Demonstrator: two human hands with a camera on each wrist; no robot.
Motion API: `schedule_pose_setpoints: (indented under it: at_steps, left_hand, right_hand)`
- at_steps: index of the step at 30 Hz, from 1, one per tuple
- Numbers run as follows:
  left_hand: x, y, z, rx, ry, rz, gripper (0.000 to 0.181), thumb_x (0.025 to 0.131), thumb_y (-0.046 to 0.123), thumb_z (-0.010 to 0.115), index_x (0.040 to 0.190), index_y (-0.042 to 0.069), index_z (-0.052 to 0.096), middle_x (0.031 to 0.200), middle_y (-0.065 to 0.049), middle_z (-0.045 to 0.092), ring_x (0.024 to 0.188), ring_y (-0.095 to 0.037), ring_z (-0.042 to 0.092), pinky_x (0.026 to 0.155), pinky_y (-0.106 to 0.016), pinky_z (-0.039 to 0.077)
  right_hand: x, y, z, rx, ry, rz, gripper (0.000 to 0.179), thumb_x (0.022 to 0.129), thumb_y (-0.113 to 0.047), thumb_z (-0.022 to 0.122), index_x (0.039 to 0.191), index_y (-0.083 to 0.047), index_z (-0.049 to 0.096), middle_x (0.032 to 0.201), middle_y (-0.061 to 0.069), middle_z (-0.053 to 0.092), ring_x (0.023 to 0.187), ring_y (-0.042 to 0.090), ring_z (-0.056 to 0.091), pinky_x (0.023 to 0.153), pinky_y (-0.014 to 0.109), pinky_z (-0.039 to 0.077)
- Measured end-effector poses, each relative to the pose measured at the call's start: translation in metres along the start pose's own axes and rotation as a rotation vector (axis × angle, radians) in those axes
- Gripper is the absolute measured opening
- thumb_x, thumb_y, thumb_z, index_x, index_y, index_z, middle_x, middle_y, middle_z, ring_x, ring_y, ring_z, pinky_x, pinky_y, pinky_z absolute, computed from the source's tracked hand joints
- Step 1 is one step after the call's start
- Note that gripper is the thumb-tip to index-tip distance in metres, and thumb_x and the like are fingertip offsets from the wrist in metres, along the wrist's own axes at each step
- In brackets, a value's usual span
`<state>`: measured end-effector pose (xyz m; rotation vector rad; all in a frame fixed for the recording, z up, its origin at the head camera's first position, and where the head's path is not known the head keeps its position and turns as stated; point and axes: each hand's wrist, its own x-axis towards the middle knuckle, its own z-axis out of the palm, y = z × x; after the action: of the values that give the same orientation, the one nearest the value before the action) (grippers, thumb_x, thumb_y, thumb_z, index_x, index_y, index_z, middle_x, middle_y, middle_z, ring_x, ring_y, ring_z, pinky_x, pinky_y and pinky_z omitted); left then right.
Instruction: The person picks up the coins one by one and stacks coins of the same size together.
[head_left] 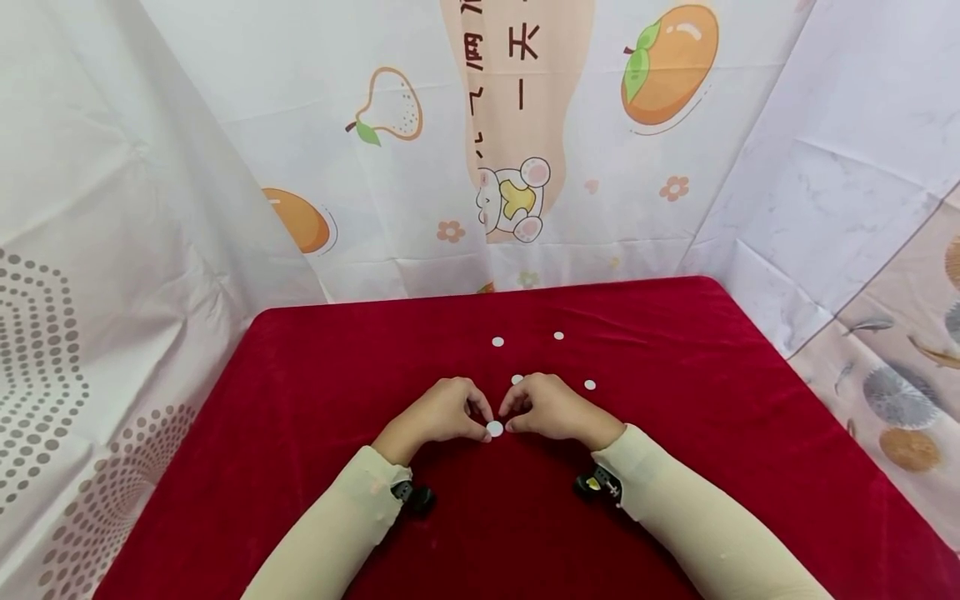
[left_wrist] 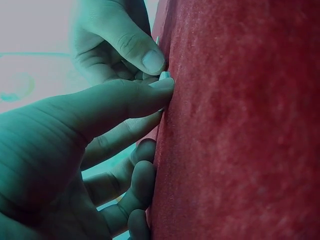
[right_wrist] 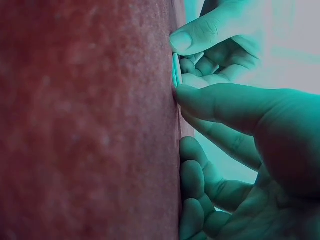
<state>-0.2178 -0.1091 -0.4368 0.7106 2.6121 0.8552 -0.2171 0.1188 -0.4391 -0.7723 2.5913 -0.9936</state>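
A small white disc (head_left: 494,428) lies low over the red cloth, between the two hands. My left hand (head_left: 452,410) holds its left edge between thumb and forefinger. Just to the right, my right hand (head_left: 551,408) has its thumb and forefinger bent towards the disc, with a very narrow gap seen from above. In the right wrist view the disc (right_wrist: 176,70) shows edge-on as a thin pale strip between the two thumbs. Mostly hidden by the left thumb (left_wrist: 161,84), the disc (left_wrist: 165,75) barely shows in the left wrist view.
Beyond the hands are more white discs: one (head_left: 498,342) at the back, one (head_left: 558,336) to its right, one (head_left: 590,385) right of the right hand, and one (head_left: 517,379) partly covered by that hand. Red cloth (head_left: 337,358) covers the table. Printed curtains (head_left: 420,183) surround it.
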Motion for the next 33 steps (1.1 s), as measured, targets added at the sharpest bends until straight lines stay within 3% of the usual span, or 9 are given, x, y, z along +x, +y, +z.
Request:
schedule_pose_setpoints:
  at_steps: [9,15,26,33]
  left_hand:
    - [0.002,0.0,-0.001,0.006,-0.01,-0.007,0.015,0.076,0.025,0.093,0.082,0.027,0.08,0.09,0.009,0.066,0.081,-0.011,0.058,0.072,-0.029,0.052]
    - [0.003,0.0,-0.001,0.002,-0.002,0.004,0.015,0.076,0.025,0.093,0.083,0.025,0.08,0.089,0.008,0.066,0.081,-0.012,0.058,0.072,-0.029,0.052]
    - [0.002,-0.002,0.0,-0.012,-0.006,-0.004,0.016,0.076,0.024,0.093,0.082,0.026,0.079,0.088,0.008,0.065,0.08,-0.012,0.058,0.07,-0.029,0.051]
    - [0.0,-0.001,0.0,-0.026,-0.007,-0.015,0.015,0.076,0.023,0.093,0.081,0.025,0.079,0.088,0.007,0.065,0.079,-0.013,0.058,0.07,-0.029,0.051]
  right_hand:
    - [0.0,0.003,-0.003,-0.003,0.053,0.006,0.02,0.087,-0.016,0.083,0.106,-0.023,0.08,0.095,-0.005,0.07,0.086,0.013,0.062,0.075,0.031,0.054]
    - [0.002,0.006,-0.006,0.015,0.087,0.0,0.025,0.088,-0.014,0.082,0.112,-0.019,0.079,0.089,-0.005,0.069,0.075,0.013,0.063,0.068,0.03,0.055]
    - [0.005,0.013,-0.011,-0.028,0.201,0.063,0.033,0.086,-0.015,0.084,0.118,-0.016,0.077,0.081,-0.002,0.062,0.066,0.012,0.055,0.06,0.027,0.048]
    - [0.006,0.018,-0.014,-0.004,0.204,0.116,0.038,0.087,-0.016,0.082,0.124,-0.014,0.074,0.073,0.0,0.059,0.058,0.013,0.052,0.056,0.027,0.045]
